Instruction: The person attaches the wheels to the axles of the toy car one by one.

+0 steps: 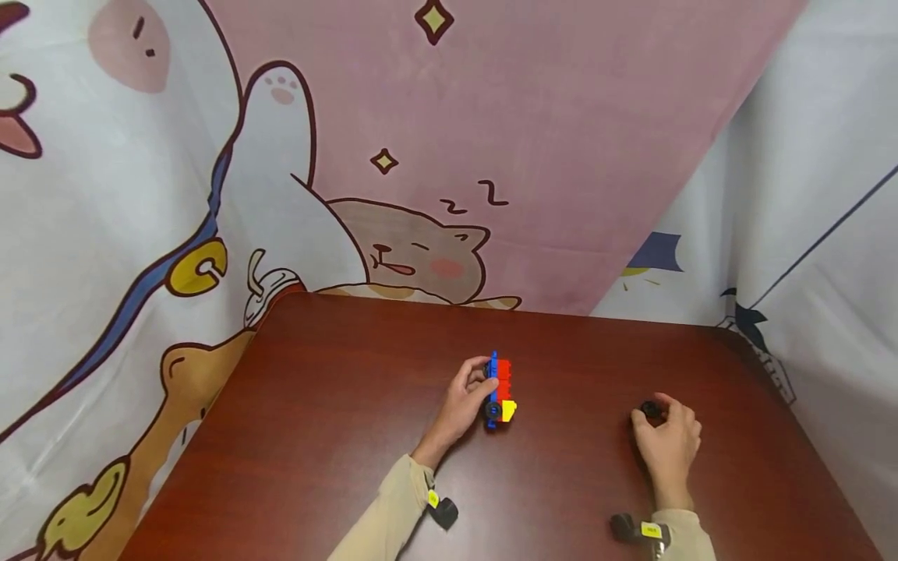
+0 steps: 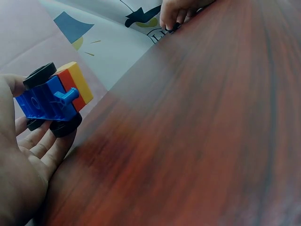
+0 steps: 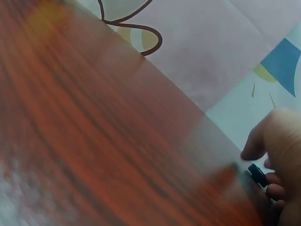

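Observation:
Near the middle of the table, my left hand (image 1: 461, 405) grips a toy brick car (image 1: 501, 382) between thumb and fingers. The car has a blue base, red bricks and a yellow brick at the near end. In the left wrist view its underside faces the camera, showing a blue peg (image 2: 68, 96) at one end and black wheels (image 2: 66, 126) on both sides. Far to the right, my right hand (image 1: 671, 442) holds a small black toy wheel (image 1: 651, 409) at its fingertips, low over the tabletop. The right wrist view shows this wheel (image 3: 257, 175) edge-on beside the curled fingers.
Both hands are over a dark reddish-brown wooden table (image 1: 337, 405). A printed cloth (image 1: 561, 156) with cartoon animals hangs along its back and sides. Each wrist wears a small black camera (image 1: 443, 513) on a strap.

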`<state>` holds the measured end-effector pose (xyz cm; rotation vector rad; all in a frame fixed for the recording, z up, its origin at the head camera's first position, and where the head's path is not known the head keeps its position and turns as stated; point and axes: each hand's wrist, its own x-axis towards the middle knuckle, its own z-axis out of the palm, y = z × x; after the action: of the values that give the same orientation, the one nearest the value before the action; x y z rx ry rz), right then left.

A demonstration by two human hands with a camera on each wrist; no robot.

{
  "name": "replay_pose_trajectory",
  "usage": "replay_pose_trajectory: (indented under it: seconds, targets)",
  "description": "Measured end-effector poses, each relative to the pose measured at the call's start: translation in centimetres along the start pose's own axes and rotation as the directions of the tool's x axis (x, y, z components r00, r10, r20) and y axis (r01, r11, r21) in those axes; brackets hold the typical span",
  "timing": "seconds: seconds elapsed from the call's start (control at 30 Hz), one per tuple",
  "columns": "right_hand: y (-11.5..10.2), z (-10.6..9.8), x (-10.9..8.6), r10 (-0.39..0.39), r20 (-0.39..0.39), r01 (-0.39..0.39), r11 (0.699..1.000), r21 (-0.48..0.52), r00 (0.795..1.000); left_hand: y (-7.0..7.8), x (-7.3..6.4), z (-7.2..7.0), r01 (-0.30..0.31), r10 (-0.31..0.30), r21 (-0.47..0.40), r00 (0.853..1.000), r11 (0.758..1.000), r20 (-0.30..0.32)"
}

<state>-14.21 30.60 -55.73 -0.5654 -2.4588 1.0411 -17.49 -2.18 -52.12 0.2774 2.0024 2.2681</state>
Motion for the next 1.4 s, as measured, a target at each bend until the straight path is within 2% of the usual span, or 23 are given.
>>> replay_pose_trajectory:
  seconds: [0.17, 0.33, 0.43, 0.6, 0.73, 0.87, 0.93, 1.0, 1.17, 1.23, 1.3, 1.4]
  targets:
    - [0.0, 0.2, 0.2, -0.017, 0.002, 0.017, 1.0, -0.018, 1.0, 0.2, 0.1, -0.1, 0.008, -0.009, 0.007, 1.0, 1.0, 0.014]
    - [-0.4, 0.6, -0.1, -0.023, -0.085, 0.027, 0.999, 0.043, 0.996, 0.3, 0.1, -0.2, 0.017, -0.017, 0.01, 0.999, 1.0, 0.028]
    - [-0.6, 0.9, -0.4, -0.067, -0.128, 0.077, 0.994, 0.077, 0.989, 0.2, 0.1, -0.2, 0.013, -0.013, 0.017, 1.0, 1.0, 0.025]
    - [-0.9, 1.7, -0.7, -0.182, -0.159, 0.202, 0.972, 0.121, 0.97, -0.1, 0.0, -0.3, 0.009, -0.009, 0.028, 1.0, 1.0, 0.008]
    - [-1.4, 2.2, -1.0, -0.206, -0.168, 0.232, 0.96, 0.156, 0.964, -0.2, -0.1, -0.3, 0.018, -0.018, 0.025, 1.0, 1.0, 0.01]
    - [-2.6, 3.4, -1.4, -0.247, -0.153, 0.274, 0.941, 0.199, 0.957, 0.0, 0.1, -0.2, 0.0, -0.001, 0.021, 1.0, 1.0, 0.012]
    - [-3.5, 4.2, -1.9, -0.29, -0.172, 0.326, 0.913, 0.247, 0.942, 0.1, 0.2, -0.2, -0.01, 0.01, 0.009, 1.0, 1.0, 0.02]
    - [-4.9, 5.3, -2.6, -0.345, -0.217, 0.4, 0.864, 0.307, 0.913, 0.2, 0.2, -0.2, -0.011, 0.011, 0.001, 1.0, 1.0, 0.025]
    - [-9.8, 7.7, -6.0, -0.503, -0.323, 0.598, 0.683, 0.421, 0.802, 0.2, 0.1, -0.1, -0.008, 0.007, 0.021, 0.999, 1.0, 0.034]
    - [-11.9, 8.4, -7.4, -0.543, -0.339, 0.639, 0.623, 0.451, 0.768, 0.2, 0.1, -0.1, -0.006, 0.005, 0.038, 1.0, 0.999, 0.031]
    - [-13.9, 9.0, -8.4, -0.559, -0.351, 0.657, 0.584, 0.477, 0.751, 0.2, 0.1, -0.1, -0.008, 0.007, 0.043, 1.0, 0.999, 0.022]
    - [-15.8, 9.8, -9.1, -0.562, -0.357, 0.661, 0.561, 0.498, 0.746, 0.4, 0.1, 0.0, -0.012, 0.012, 0.066, 1.0, 0.998, 0.013]
